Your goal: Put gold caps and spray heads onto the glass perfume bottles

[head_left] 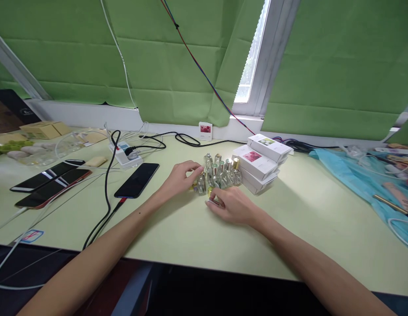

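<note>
Several small clear glass bottles (220,176) with silver, pale green and gold caps stand in a tight cluster on the table. My left hand (181,176) curls at the cluster's left side, thumb and forefinger bent against a small glass bottle (201,184) there. At the front of the group, my right hand (233,204) has its fingers closed around a small bottle with a gold cap (210,190); most of that bottle is hidden by the fingers. Stacked white boxes (255,164) with pink and green pictures lie just right of the bottles.
A black phone (137,180) with a cable lies left of my left hand, and two more phones (52,188) are farther left. Behind them sits a white power strip (125,156). A small white box (205,131) leans at the wall. Blue plastic sheeting (352,180) covers the right side.
</note>
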Tool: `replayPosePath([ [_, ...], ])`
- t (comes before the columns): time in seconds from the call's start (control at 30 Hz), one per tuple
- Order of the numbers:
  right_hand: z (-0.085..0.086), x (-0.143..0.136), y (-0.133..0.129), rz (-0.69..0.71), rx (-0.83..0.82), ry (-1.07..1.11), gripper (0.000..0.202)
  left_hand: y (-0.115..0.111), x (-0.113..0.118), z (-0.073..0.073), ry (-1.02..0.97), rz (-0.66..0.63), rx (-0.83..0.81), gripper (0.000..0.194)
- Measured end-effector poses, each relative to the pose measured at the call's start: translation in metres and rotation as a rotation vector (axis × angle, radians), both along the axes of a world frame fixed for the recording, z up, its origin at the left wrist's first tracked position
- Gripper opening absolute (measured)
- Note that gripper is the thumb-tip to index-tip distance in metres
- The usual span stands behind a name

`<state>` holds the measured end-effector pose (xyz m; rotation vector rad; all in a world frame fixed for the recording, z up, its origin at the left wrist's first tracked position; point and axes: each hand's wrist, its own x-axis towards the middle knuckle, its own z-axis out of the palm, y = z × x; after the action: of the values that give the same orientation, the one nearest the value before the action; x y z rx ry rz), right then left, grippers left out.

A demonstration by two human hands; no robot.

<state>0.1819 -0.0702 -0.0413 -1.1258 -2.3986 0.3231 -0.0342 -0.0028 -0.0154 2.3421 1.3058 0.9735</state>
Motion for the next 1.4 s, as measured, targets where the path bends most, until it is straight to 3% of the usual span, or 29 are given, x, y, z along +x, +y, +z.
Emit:
replayPosePath([
  [0.4,-0.006,0.019,0.017,0.007,0.208,0.249,0.015,-0.002,0.000,0.000,0.041,-0.079,0.111,0.038],
  [0.7,-0.005,0.022,0.020,0.004,0.253,0.160,0.018,-0.004,-0.004,0.004,0.163,-0.190,0.023,0.041],
  [1.1,-0.006,0.027,0.025,-0.109,0.268,0.015,0.026,-0.008,-0.004,0.010,0.192,-0.342,-0.126,0.053],
  [1.4,-0.002,0.027,0.026,-0.288,0.275,-0.175,0.031,-0.013,0.001,0.008,0.236,-0.446,-0.068,0.033],
])
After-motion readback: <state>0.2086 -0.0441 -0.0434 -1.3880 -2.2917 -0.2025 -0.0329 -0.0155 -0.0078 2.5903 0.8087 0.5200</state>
